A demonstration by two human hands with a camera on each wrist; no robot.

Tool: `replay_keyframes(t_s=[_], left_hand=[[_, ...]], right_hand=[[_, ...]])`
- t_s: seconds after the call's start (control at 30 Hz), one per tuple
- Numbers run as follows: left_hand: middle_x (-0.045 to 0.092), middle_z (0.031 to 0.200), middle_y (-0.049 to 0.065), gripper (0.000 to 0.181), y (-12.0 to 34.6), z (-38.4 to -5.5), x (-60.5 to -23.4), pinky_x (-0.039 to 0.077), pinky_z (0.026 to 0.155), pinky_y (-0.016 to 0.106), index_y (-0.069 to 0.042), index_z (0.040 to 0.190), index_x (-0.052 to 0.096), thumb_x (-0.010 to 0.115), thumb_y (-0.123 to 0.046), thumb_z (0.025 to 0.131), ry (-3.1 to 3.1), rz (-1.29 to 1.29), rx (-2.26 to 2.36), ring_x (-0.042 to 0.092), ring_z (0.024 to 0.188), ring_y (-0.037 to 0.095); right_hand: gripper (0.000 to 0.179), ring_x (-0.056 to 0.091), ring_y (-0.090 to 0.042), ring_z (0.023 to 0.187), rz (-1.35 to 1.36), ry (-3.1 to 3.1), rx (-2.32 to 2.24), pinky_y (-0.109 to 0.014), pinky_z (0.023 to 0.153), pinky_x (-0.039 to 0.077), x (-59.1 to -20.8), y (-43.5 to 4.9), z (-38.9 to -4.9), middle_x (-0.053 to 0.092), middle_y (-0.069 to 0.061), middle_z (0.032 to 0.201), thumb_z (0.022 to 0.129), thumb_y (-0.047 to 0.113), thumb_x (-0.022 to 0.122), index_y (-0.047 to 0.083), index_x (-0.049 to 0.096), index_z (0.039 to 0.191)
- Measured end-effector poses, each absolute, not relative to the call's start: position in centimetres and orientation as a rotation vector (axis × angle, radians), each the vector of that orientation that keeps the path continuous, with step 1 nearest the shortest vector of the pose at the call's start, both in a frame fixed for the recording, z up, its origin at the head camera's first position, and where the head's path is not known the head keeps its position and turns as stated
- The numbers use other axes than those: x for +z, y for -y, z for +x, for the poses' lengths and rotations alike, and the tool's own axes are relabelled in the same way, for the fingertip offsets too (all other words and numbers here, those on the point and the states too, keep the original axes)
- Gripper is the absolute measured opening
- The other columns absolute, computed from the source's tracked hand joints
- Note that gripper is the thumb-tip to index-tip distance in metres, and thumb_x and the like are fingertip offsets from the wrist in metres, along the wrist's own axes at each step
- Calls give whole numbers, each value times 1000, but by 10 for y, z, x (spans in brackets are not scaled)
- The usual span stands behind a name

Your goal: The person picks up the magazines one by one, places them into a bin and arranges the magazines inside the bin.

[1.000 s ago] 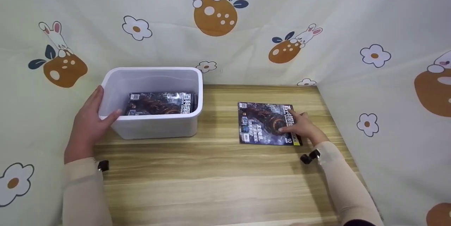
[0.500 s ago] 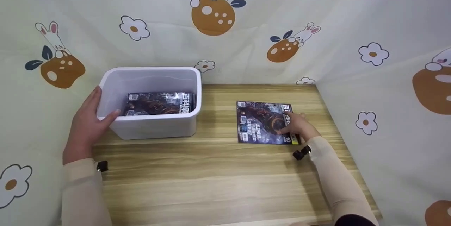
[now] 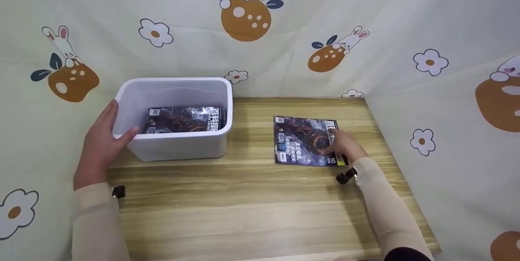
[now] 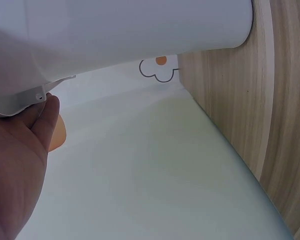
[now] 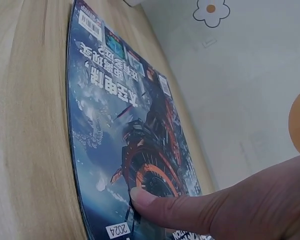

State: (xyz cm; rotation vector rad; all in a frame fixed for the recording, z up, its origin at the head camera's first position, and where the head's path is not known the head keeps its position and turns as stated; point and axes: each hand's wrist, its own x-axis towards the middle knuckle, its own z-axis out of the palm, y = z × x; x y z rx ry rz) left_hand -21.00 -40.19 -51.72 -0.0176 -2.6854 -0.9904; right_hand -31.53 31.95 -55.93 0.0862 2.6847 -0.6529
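A white plastic bin (image 3: 178, 146) stands on the left side of the wooden table. My left hand (image 3: 99, 143) grips its near left corner, with the thumb at the rim and the fingers along the outer wall. Inside the bin lie dark-covered magazines (image 3: 183, 119), the top one face up. To the right, a magazine (image 3: 298, 141) with an orange ring-shaped machine on its cover lies on the table. My right hand (image 3: 345, 146) holds it by its right side. In the right wrist view the thumb (image 5: 162, 207) presses on the cover; the other fingers are hidden.
The wooden table (image 3: 243, 208) meets a pale curtain (image 3: 284, 61) printed with rabbits, oranges and flowers at the back and along both sides. The bin stands close to the back curtain. A small black wrist camera (image 3: 346, 176) sits on the right sleeve.
My right wrist has shifted a little to the left, with the hand reaching slightly further over the magazine's right side. The left hand and the bin have stayed in place.
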Motion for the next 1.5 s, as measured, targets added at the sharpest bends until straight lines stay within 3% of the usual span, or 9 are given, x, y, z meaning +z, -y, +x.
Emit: replay_keyframes(t_s=[0.27,0.5,0.63,0.73,0.9,1.23,1.37,1.5], left_hand=[[16,185,12,100,403,-210,-518,17,131,74,-20,179,13,70,-55,105,2679,-6,-993,18,168,46],[14,185,11,101,404,-208,-522,16,130,75,-22,179,11,69,-57,105,2693,12,-990,16,168,47],[13,185,11,100,405,-206,-524,17,128,77,-22,180,10,68,-57,105,2699,27,-987,16,168,47],[13,185,11,100,405,-207,-523,17,128,77,-23,180,10,68,-57,105,2704,25,-995,16,168,47],[14,185,9,101,404,-210,-521,18,129,77,-24,180,11,69,-59,104,2702,14,-1005,16,168,46],[14,185,9,101,402,-210,-517,19,127,78,-26,180,11,68,-60,104,2694,7,-998,17,168,47],[17,185,11,100,402,-210,-516,18,130,74,-22,179,13,70,-56,104,2680,-12,-997,18,168,46],[16,185,12,100,403,-212,-516,17,131,73,-20,179,13,70,-55,104,2685,-11,-998,18,168,46]], right_hand=[[120,26,-66,155,58,-2725,-665,-73,126,31,-564,-320,-317,32,-45,166,80,27,101,-1,30,173],[117,48,-58,145,47,-2656,-845,-65,127,37,-567,-324,-319,42,-43,161,82,20,100,-6,28,171],[121,40,-59,152,-24,-2586,-1037,-66,131,28,-576,-328,-322,33,-39,169,82,15,98,2,22,176],[116,38,-56,154,-90,-2546,-1213,-64,132,28,-589,-335,-322,28,-35,174,84,13,97,6,26,176],[94,33,-46,161,-141,-2529,-1491,-55,135,26,-603,-342,-324,37,-28,173,90,12,92,6,43,170],[89,17,-35,168,-102,-2481,-1727,-46,137,16,-607,-339,-328,29,-19,180,95,6,87,8,42,171],[87,22,-28,167,-71,-2378,-1903,-33,132,30,-604,-333,-327,29,-14,181,97,0,83,9,40,172],[86,37,-22,157,-34,-2238,-2079,-19,113,48,-597,-324,-328,31,-14,180,99,-6,79,10,39,173]])
